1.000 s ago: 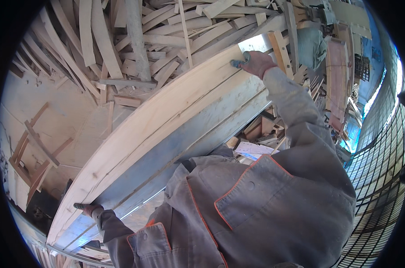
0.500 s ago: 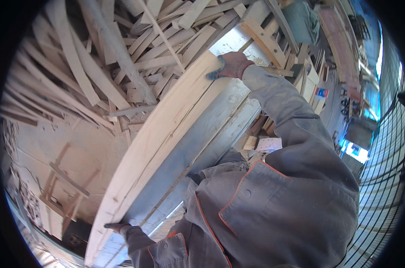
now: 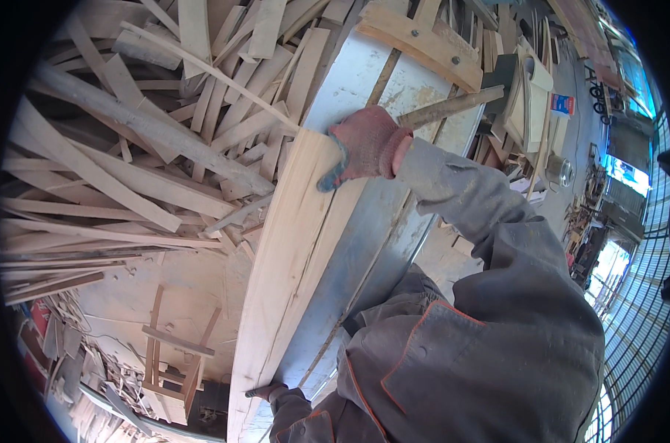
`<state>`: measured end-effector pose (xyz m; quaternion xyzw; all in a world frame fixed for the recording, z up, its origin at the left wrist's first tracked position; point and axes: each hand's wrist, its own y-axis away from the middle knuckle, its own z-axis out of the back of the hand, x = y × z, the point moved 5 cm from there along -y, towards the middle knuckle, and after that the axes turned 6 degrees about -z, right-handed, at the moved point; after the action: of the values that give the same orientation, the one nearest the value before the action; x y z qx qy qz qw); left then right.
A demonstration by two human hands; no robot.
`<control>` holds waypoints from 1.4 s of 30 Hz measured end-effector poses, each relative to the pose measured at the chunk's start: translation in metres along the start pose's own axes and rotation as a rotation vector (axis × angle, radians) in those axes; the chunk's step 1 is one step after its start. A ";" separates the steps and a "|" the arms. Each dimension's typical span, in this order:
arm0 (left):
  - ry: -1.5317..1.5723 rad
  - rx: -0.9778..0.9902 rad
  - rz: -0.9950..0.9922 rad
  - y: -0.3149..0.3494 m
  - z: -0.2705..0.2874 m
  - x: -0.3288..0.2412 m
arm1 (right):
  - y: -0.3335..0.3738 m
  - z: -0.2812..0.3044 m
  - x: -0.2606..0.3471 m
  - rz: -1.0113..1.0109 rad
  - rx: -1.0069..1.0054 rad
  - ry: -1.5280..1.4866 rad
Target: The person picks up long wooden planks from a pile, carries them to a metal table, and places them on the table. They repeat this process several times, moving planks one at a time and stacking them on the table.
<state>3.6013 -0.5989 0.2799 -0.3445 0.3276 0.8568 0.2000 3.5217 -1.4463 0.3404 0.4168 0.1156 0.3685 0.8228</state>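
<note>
A long pale wooden board [image 3: 291, 244] with a dark lengthwise line lies along a metal machine table [image 3: 305, 347]. My right hand [image 3: 368, 148], in a reddish knitted glove with blue-green fingertips, grips the board's far end, its thumb over the top face. Lower in the view, my left hand [image 3: 267, 390] holds the board's near part with dark gloved fingertips laid on top. The rest of that hand is hidden by its sleeve. Beyond the far end, a curved wooden piece with bolts [image 3: 424, 46] is fixed across the table, and a short wood strip [image 3: 453, 107] lies beside my right hand.
A large heap of wooden offcuts [image 3: 150, 140] fills the far left, with a long thin stick [image 3: 209, 70] reaching toward the board's end. A wooden frame [image 3: 176, 362] stands on the floor at the lower left. Stacked wood and a glass jar [image 3: 560, 171] are at the right.
The view has turned and shifted, so the board stands more upright in the picture. Both hands keep their hold on it. More of the bolted wooden piece shows now.
</note>
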 end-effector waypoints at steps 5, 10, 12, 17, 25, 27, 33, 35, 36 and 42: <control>-0.043 0.003 0.071 -0.017 0.005 0.008 | -0.005 -0.004 -0.005 0.044 -0.048 -0.009; 0.110 0.176 0.204 0.011 -0.010 -0.002 | 0.006 0.002 -0.003 0.059 -0.135 -0.067; 0.162 0.382 0.220 0.020 -0.014 -0.004 | 0.013 0.009 0.005 0.166 -0.201 -0.182; 0.287 0.224 0.134 -0.022 0.019 0.007 | 0.016 -0.004 0.023 0.245 -0.139 -0.300; -0.340 -0.487 0.116 -0.078 0.089 -0.007 | 0.001 -0.027 0.005 0.066 -0.181 -0.133; -0.359 -0.510 0.101 -0.085 0.094 -0.009 | -0.007 -0.032 -0.005 0.056 -0.082 -0.285; -0.384 -0.518 0.054 -0.108 0.110 0.002 | -0.035 -0.041 -0.022 0.098 -0.001 -0.370; -0.385 -0.521 0.033 -0.111 0.114 0.000 | -0.041 -0.040 -0.025 0.125 0.004 -0.307; -0.374 -0.526 0.024 -0.112 0.115 -0.001 | -0.044 -0.038 -0.033 0.023 -0.005 -0.226; -0.289 -0.506 0.007 -0.108 0.123 -0.008 | -0.051 -0.037 -0.033 0.112 0.005 -0.202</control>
<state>3.6120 -0.4377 0.3068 -0.2565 0.0726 0.9522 0.1494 3.5059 -1.4668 0.2744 0.4596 0.0097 0.3698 0.8074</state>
